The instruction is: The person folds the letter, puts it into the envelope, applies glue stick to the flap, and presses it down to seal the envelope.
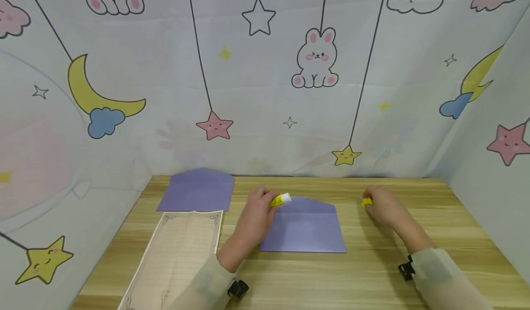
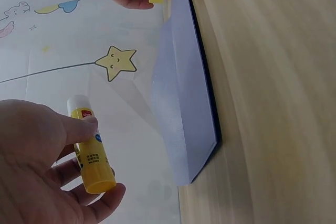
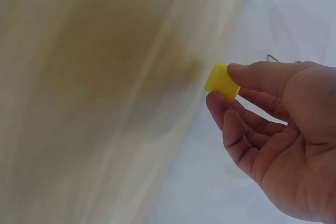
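Note:
In the head view my left hand grips a yellow glue stick, its white end pointing right, above the left part of a purple envelope whose flap lies at the far side. The left wrist view shows thumb and fingers of the left hand round the glue stick. To the right of that envelope, my right hand pinches a small yellow cap. In the right wrist view the cap is between thumb and fingertips of the right hand.
Another purple envelope lies at the back left of the wooden table. In front of it lies a cream sheet with a decorated border, partly covered by the left sleeve. A patterned cloth stands behind the table.

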A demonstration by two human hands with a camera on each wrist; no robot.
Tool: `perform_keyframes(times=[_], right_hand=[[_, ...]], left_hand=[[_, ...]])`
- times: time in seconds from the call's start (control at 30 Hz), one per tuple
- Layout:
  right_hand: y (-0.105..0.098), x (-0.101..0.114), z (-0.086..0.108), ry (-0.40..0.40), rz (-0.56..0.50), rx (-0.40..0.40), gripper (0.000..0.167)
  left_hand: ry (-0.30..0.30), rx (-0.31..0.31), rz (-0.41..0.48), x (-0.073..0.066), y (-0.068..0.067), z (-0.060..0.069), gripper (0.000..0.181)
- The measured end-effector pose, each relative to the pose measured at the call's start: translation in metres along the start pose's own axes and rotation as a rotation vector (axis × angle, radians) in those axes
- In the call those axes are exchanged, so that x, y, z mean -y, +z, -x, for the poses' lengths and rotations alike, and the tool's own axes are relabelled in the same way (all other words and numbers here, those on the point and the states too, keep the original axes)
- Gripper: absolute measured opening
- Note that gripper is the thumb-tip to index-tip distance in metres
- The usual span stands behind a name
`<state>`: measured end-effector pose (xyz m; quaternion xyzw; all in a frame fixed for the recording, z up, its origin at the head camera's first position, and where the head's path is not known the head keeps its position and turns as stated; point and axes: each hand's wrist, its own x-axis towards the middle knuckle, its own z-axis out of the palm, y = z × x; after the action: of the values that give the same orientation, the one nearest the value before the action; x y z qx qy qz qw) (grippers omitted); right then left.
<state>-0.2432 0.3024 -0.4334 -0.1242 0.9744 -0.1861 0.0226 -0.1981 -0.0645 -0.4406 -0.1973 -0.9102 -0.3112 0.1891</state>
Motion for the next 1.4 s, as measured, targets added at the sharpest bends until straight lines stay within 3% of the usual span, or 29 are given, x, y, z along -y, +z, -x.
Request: perform_keyframes(times=[0.17, 0.47, 0.67, 0.83, 1.07, 1.4], right_hand=[[-0.005, 0.014, 0.0, -0.014, -0.084, -0.036, 0.032], [-0.016, 0.06, 0.002, -0.059, -0.305, -0.106, 0.035], [-0.011, 0.087, 0.001, -0.112, -0.47, -0.135, 0.034], [-0.001, 0.103, -0.001, -0.168, -0.572, -0.14, 0.034], [0.015, 0.12, -0.004, -0.206, -0.664, -0.133, 0.033], [0.026, 0.123, -0.004, -0.238, -0.728, -0.143, 0.03]], left_hand=[[-0.015, 0.004, 0.005, -0.002, -0.001, -0.001, 0.032], [-0.009, -0.009, 0.003, -0.003, -0.004, -0.008, 0.029], [0.003, -0.007, -0.006, -0.006, -0.006, -0.012, 0.027], [-0.021, 0.026, -0.005, -0.009, -0.005, -0.012, 0.028], [-0.009, 0.025, -0.007, -0.01, -0.004, -0.011, 0.028], [0.0, 0.027, -0.006, -0.012, -0.004, -0.011, 0.028]])
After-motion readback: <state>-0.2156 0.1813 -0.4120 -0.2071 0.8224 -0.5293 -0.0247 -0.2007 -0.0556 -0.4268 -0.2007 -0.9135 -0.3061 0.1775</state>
